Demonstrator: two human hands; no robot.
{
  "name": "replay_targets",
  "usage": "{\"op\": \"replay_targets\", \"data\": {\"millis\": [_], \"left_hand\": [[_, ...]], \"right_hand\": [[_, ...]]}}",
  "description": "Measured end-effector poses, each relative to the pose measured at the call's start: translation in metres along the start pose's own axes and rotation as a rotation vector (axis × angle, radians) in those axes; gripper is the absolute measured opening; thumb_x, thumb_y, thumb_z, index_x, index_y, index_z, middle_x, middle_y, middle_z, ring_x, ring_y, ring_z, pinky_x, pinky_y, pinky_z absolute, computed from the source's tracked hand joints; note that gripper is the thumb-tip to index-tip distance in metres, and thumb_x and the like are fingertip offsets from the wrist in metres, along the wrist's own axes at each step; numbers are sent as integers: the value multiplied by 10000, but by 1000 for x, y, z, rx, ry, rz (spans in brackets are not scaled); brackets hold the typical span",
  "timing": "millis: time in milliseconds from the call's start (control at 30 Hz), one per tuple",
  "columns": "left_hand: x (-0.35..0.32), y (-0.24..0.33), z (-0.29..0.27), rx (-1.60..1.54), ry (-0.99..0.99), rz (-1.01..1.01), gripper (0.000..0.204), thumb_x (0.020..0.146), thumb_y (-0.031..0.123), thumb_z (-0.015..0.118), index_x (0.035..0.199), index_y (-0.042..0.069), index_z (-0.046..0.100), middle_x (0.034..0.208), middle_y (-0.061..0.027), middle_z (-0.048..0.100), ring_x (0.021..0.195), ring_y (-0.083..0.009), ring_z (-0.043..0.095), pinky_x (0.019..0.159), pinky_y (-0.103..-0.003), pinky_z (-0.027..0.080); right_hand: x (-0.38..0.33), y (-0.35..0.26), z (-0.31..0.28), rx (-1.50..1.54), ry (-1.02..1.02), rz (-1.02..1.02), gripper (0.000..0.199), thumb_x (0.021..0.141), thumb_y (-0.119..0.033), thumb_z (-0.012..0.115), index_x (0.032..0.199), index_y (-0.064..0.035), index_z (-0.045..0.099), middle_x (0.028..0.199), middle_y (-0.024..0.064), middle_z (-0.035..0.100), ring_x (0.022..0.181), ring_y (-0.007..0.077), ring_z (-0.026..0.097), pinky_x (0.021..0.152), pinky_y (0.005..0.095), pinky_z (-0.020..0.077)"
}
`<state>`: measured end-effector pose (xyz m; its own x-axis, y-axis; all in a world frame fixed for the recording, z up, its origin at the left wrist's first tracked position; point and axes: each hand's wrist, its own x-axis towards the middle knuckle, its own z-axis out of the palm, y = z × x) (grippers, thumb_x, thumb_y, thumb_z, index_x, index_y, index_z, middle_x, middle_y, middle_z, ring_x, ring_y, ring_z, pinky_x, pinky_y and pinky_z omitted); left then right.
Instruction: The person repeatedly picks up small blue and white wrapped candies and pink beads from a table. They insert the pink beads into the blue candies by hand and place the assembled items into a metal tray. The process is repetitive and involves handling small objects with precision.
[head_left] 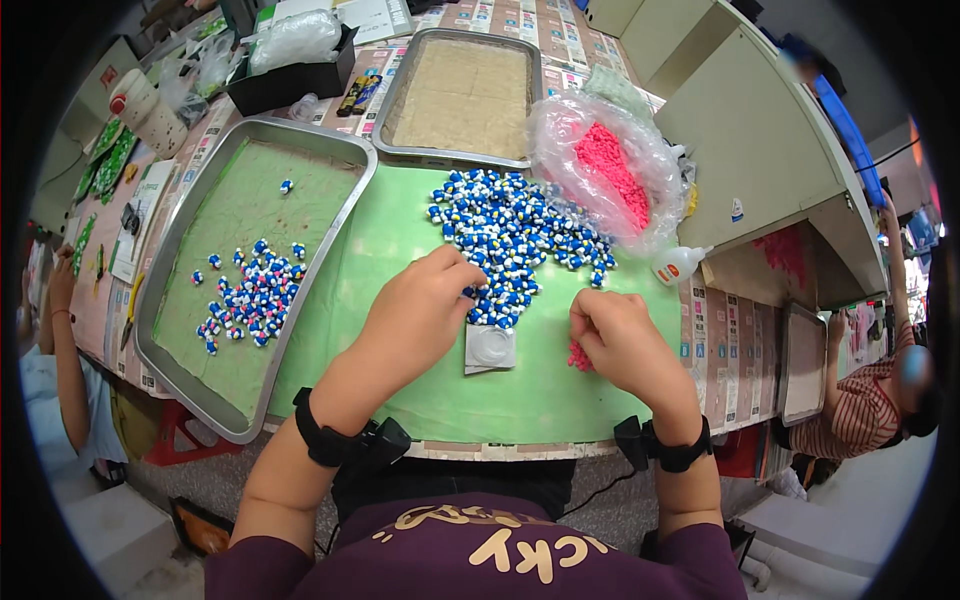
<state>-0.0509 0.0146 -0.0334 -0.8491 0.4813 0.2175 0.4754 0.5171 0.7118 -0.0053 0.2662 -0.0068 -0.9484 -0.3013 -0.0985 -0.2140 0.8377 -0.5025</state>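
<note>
My left hand [420, 305] rests on the green mat [390, 260], fingers closed on a small blue and white figure at the near edge of a pile of such figures [515, 235]. My right hand [620, 335] is curled next to a few small pink pieces [578, 358]; whether it holds one is hidden. A small clear square dish [490, 348] lies between my hands.
A metal tray [190, 300] at left holds several finished blue and white figures [250, 295]. A second tray [462, 95] sits behind. A clear bag of pink pieces [605, 165] and a white glue bottle [678, 265] lie at right. Other people sit at both sides.
</note>
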Motion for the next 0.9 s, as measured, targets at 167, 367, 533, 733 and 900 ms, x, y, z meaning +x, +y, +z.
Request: {"op": "replay_targets", "data": {"millis": [167, 367, 533, 733, 900], "left_hand": [[6, -4, 5, -26, -42, -54, 174, 783, -21, 664, 931, 14, 579, 935, -126, 594, 831, -312, 607, 706, -382, 494], [-5, -8, 3, 48, 32, 6, 184, 804, -55, 578, 971, 22, 562, 962, -164, 532, 869, -370, 588, 724, -455, 474], [-19, -9, -19, -129, 63, -104, 164, 857, -32, 619, 1015, 10, 607, 986, -123, 524, 878, -272, 622, 737, -364, 524], [-26, 20, -34, -1009, -116, -223, 134, 919, 47, 640, 1042, -7, 646, 1031, -63, 611, 902, -125, 636, 733, -269, 555], [-22, 39, -27, -1363, -244, -268, 166, 947, 102, 635, 1065, -13, 649, 906, -57, 662, 788, -115, 652, 703, -253, 555]], "right_hand": [[0, -1, 3, -53, 10, -28, 112, 803, 24, 557, 841, -69, 511, 738, 59, 581, 761, 272, 578, 833, 361, 372], [3, -9, -1, 33, 160, -140, 186, 797, 93, 554, 850, -56, 456, 800, 81, 530, 770, 248, 544, 794, 352, 399], [3, -35, -10, 436, 349, -253, 227, 816, 168, 517, 863, -38, 434, 835, 87, 506, 751, 189, 506, 702, 307, 428], [7, -71, -3, 506, 357, -379, 248, 835, 137, 575, 877, -67, 440, 891, 85, 549, 775, 185, 515, 718, 311, 414], [9, -79, -2, 349, 394, -492, 280, 802, 128, 615, 883, -84, 452, 886, 73, 586, 772, 239, 530, 756, 359, 393]]}}
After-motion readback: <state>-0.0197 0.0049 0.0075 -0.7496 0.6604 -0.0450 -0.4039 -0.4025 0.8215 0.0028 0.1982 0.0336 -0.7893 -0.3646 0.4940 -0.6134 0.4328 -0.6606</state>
